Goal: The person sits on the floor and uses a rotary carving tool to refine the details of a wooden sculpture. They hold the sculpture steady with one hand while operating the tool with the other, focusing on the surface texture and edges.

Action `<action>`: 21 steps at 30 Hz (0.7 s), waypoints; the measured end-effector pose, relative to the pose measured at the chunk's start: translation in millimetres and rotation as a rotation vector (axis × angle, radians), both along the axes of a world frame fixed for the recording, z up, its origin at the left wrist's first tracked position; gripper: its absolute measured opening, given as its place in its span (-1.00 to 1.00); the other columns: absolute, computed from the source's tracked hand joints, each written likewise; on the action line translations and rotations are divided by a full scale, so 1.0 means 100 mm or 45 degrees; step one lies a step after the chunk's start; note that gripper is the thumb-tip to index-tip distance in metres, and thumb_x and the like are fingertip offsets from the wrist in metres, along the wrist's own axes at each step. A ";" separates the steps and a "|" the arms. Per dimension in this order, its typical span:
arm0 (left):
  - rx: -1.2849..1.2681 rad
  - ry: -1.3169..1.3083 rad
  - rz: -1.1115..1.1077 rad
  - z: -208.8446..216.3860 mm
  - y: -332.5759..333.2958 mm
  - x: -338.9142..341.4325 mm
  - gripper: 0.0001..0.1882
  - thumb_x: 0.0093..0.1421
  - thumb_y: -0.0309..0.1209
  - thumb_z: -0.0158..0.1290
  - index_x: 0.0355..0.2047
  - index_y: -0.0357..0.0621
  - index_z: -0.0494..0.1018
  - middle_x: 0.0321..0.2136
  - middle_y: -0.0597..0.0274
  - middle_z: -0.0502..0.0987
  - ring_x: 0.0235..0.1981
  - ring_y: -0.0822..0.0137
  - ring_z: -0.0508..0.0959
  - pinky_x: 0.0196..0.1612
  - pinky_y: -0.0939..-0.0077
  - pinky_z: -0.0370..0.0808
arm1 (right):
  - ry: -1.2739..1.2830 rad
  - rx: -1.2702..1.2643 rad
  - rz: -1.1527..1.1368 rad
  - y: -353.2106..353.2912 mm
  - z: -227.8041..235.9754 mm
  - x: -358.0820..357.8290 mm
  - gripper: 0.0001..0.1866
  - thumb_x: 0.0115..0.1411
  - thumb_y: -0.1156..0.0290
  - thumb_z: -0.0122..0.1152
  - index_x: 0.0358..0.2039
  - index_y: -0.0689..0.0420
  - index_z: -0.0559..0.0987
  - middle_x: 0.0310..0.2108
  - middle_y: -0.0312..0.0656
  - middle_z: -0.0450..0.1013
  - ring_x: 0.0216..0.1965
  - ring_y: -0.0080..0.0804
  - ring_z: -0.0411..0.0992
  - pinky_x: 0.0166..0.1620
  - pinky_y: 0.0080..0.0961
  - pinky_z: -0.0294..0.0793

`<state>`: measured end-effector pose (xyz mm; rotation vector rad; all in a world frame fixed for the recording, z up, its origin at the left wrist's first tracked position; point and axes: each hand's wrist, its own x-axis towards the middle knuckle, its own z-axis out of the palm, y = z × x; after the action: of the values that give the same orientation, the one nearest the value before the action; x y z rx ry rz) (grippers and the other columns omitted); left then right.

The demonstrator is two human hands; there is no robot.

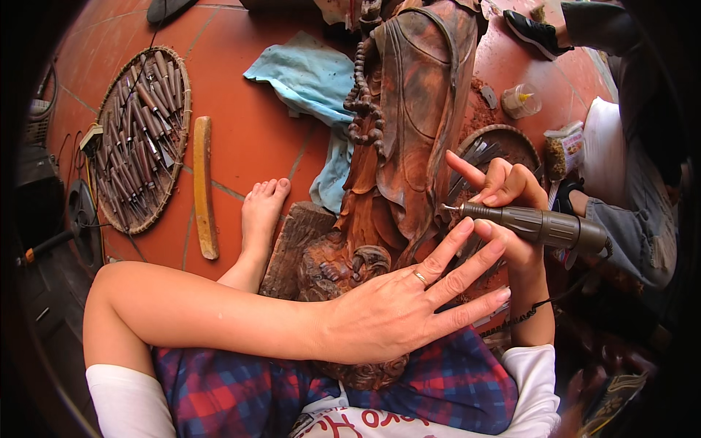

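Observation:
A dark handheld rotary carving tool point(551, 225) with a thin metal bit lies in my right hand point(517, 191). The fingers of that hand curl around its front part, and the index finger points up and away. My left hand point(409, 310) crosses over from the left with its fingers stretched and spread. Its index fingertip is at the tool's nose, next to the bit; the thumb is hidden. Below and beyond the hands lies a carved brown wooden figure point(416, 109) with robe folds and a bead string point(363, 95). Its lower end reaches my lap, partly covered by my left forearm.
A round woven tray point(188, 109) full of wood-handled chisels lies at the left, near a wooden bar point(204, 186). A light blue cloth point(307, 77) lies beside the figure. Right: a basket point(522, 142) of tools, a small jar point(521, 101), and another person's shoe point(533, 33).

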<state>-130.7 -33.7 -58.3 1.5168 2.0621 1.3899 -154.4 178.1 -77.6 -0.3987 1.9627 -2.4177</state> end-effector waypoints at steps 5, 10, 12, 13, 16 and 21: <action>-0.041 0.039 0.043 0.04 0.05 0.05 -0.27 0.08 -0.59 0.02 0.31 0.10 0.23 0.37 -0.19 -0.01 0.34 -0.33 0.08 -0.15 0.32 0.61 | -0.004 -0.031 0.080 0.01 -0.02 -0.08 -0.73 0.00 0.64 0.34 -0.47 0.17 0.36 -0.45 -0.25 0.31 -0.41 -0.50 0.44 0.29 0.33 0.11; -0.075 0.037 0.041 0.08 0.05 0.03 -0.26 0.05 -0.52 0.03 0.31 0.03 0.22 0.37 -0.20 0.00 0.36 -0.24 0.09 0.11 0.29 0.48 | 0.074 0.082 0.032 0.03 -0.03 -0.11 -0.74 -0.02 0.65 0.35 -0.49 0.18 0.38 -0.45 -0.24 0.33 -0.41 -0.51 0.41 0.30 0.31 0.12; -0.083 0.023 0.029 0.10 0.05 0.04 -0.26 0.05 -0.50 0.02 0.31 0.00 0.22 0.37 -0.21 0.01 0.36 -0.20 0.10 0.19 0.28 0.39 | 0.082 0.132 0.062 0.05 -0.06 -0.11 -0.74 -0.02 0.65 0.36 -0.49 0.19 0.39 -0.45 -0.24 0.34 -0.32 -0.43 0.47 0.30 0.25 0.14; -0.086 0.015 0.023 0.10 0.05 0.04 -0.26 0.04 -0.49 0.02 0.31 -0.01 0.21 0.36 -0.22 0.01 0.37 -0.17 0.10 0.24 0.28 0.35 | 0.057 0.135 0.045 0.04 -0.06 -0.09 -0.74 -0.02 0.65 0.37 -0.49 0.19 0.39 -0.45 -0.24 0.34 -0.27 -0.37 0.49 0.30 0.23 0.14; -0.101 0.045 0.018 0.07 0.07 0.02 -0.27 0.05 -0.49 0.01 0.31 -0.04 0.21 0.36 -0.23 0.01 0.37 -0.16 0.10 0.24 0.26 0.34 | 0.002 0.134 0.027 0.04 -0.04 -0.07 -0.73 -0.02 0.65 0.38 -0.48 0.19 0.39 -0.44 -0.24 0.35 -0.13 -0.19 0.52 0.31 0.18 0.14; -0.084 0.039 0.051 0.08 0.08 -0.01 -0.30 0.05 -0.48 0.02 0.28 -0.08 0.24 0.35 -0.24 0.05 0.36 -0.17 0.12 0.24 0.25 0.33 | 0.014 0.174 0.039 0.06 -0.05 -0.10 -0.73 -0.01 0.63 0.38 -0.45 0.18 0.38 -0.43 -0.24 0.35 -0.11 -0.15 0.49 0.33 0.19 0.09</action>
<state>-131.2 -25.8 -49.9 1.4873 2.1458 1.3068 -164.6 184.6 -82.3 -0.4361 2.0943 -2.2506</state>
